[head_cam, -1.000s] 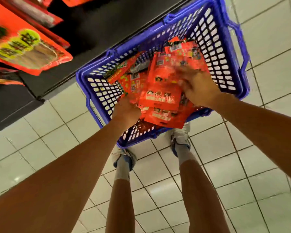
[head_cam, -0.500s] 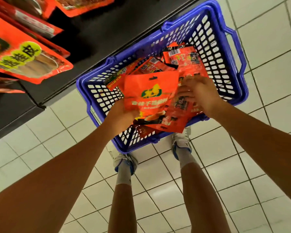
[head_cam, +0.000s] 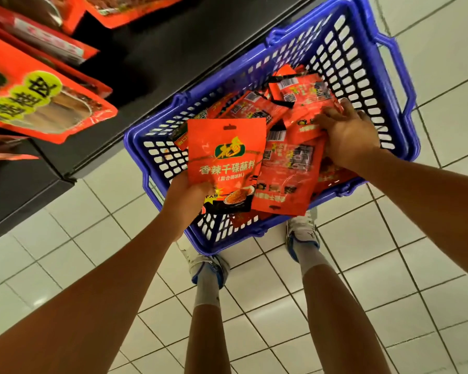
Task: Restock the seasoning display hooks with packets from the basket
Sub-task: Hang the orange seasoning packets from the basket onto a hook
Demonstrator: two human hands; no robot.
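My left hand grips a red packet reading 香辣干碟蘸料; my right hand rests open-fingered on packets in the basket.

A: What can't be made out here?

B: The left hand sits mostly behind the front-facing packet it holds; only its thumb shows on the face. The right hand has its fingertips buried among the packets in the basket, so its grip is unclear.

A: And the edges?

B: The hanging packets at upper left are cut off by the frame. Print on the pile of packets is too blurred to read.
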